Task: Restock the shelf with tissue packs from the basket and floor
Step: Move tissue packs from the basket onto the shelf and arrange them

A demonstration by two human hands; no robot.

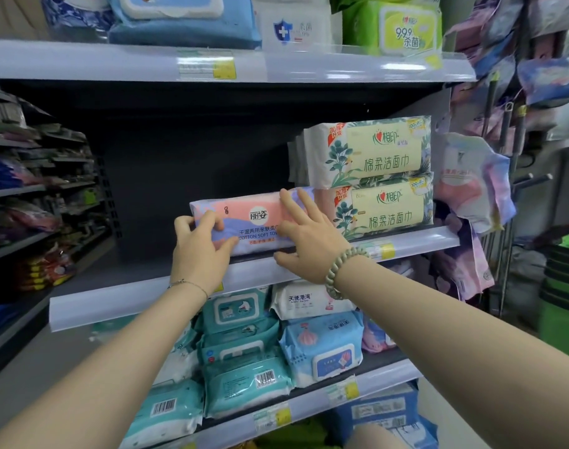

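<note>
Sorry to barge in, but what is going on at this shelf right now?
A person is placing a pink tissue pack on the middle shelf. The left hand holds the pack's left end with curled fingers, while the right hand lies with straight fingers against its right part. The pack sits near the shelf's front edge, just left of a stack of green packs. More packs fill the shelves above and below.

Glossy plastic tissue pack (244,222) wrapper
</note>
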